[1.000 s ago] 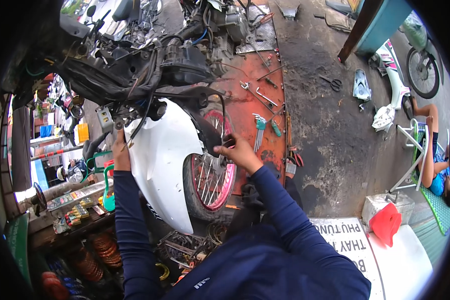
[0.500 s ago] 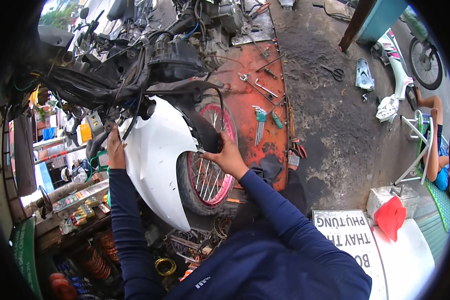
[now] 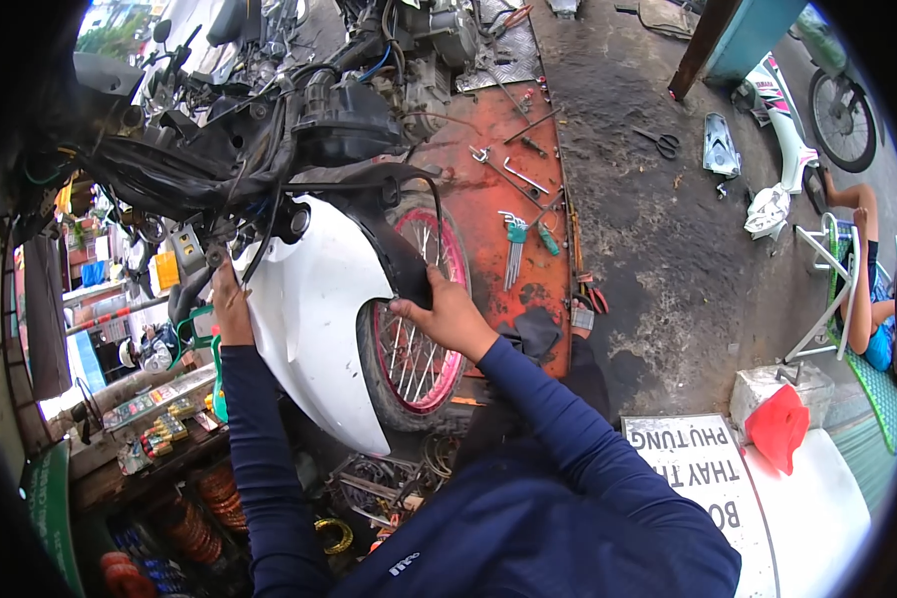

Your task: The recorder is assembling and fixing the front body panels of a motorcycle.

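A white front fender (image 3: 321,284) covers the upper part of the front wheel (image 3: 427,374), which has a pink rim, on a stripped motorbike. My left hand (image 3: 232,311) grips the fender's left edge, its fingers reaching up beside the bike's front fittings. On the other side, my right hand (image 3: 450,317) is closed around the lower end of a black plastic piece (image 3: 397,254) that sits along the fender. Its thumb lies by the white fender's cutout edge. Some of the right fingers are hidden behind the black piece. Above the fender run cables and the dark frame (image 3: 169,174).
Hex keys (image 3: 514,239), wrenches and a screwdriver lie on the orange metal platform (image 3: 468,159). Red-handled pliers (image 3: 593,294) rest at its edge. Scissors (image 3: 661,143) and body panels (image 3: 793,149) lie on the floor. A person sits at the right on a folding chair (image 3: 835,279).
The white fender has shifted slightly to the right with my hands on it. My right thumb has slid a little left along the cutout edge.
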### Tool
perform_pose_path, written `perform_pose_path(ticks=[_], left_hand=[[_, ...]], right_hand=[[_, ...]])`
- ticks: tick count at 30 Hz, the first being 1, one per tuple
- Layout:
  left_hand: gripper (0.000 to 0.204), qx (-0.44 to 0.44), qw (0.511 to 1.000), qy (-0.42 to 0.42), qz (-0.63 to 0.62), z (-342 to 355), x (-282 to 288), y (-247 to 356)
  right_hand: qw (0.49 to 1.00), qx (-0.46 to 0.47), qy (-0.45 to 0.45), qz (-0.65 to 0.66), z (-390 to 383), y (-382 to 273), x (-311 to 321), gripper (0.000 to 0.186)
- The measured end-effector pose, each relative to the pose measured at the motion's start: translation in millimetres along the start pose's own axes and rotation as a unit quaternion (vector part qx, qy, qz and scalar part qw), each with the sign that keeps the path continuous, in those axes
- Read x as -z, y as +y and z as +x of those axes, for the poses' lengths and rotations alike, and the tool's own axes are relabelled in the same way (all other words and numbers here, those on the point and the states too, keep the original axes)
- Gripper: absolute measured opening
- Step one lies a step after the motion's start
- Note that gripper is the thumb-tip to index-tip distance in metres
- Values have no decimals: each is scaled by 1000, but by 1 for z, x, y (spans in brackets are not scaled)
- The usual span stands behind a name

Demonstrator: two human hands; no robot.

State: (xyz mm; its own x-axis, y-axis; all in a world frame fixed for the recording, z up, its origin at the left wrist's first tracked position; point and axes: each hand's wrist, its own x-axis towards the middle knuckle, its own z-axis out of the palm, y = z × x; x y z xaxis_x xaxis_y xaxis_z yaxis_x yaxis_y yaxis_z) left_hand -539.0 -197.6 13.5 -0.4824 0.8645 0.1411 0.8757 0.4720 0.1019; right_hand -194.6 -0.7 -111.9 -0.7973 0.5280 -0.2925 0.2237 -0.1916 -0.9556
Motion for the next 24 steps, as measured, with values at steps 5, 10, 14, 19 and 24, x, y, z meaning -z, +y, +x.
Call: perform_pose_path(ticks=[5, 10, 14, 19, 24], left_hand=[[46, -98, 991, 24, 90, 10, 4, 15], [40, -106, 988, 30, 104, 21, 5, 18], [49, 340, 904, -7, -261, 32, 3, 19], [47, 55, 995, 63, -45, 28, 3, -5], [44, 235, 965, 40, -112, 34, -8, 17]], right_hand=[[967, -76, -26, 242, 12, 10, 12, 55], [873, -47, -46, 484, 25, 45, -9, 47], [824, -44, -76, 559, 28, 47, -15, 49], [828, -71, -97, 547, 26, 39, -13, 50], [893, -116, -70, 428, 12, 22, -3, 66]])
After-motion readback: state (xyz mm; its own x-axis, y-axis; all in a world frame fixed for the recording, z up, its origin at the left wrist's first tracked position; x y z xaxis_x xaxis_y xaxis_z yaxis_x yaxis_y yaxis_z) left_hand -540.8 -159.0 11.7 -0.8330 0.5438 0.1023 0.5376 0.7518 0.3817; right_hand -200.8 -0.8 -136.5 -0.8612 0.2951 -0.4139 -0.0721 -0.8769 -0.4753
